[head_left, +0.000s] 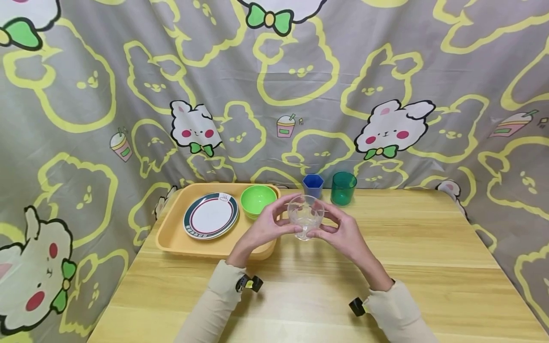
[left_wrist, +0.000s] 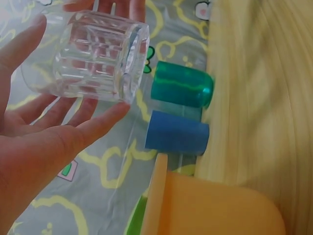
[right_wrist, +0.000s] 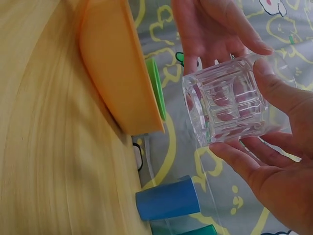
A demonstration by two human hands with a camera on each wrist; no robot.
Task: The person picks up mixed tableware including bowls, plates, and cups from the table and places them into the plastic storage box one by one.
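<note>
A clear glass cup (head_left: 305, 216) with a ridged, faceted lower part is held above the table between both hands. From its left side the left hand (head_left: 267, 227) grips it, thumb toward the near side and fingers spread along the far side. Opposite, the right hand (head_left: 343, 233) holds it with thumb and fingers in the same way. Both wrist views show the cup (left_wrist: 98, 56) off the table, its thick base (right_wrist: 195, 110) clear of the palms. Behind the hands stand a blue cup (head_left: 313, 185) and a green see-through cup (head_left: 343, 189).
An orange tray (head_left: 171, 233) lies at the left of the wooden table (head_left: 411, 267). In it are white plates (head_left: 211, 215) with a dark green rim and stacked green bowls (head_left: 257, 200). A patterned curtain (head_left: 240, 85) hangs along the table's back edge.
</note>
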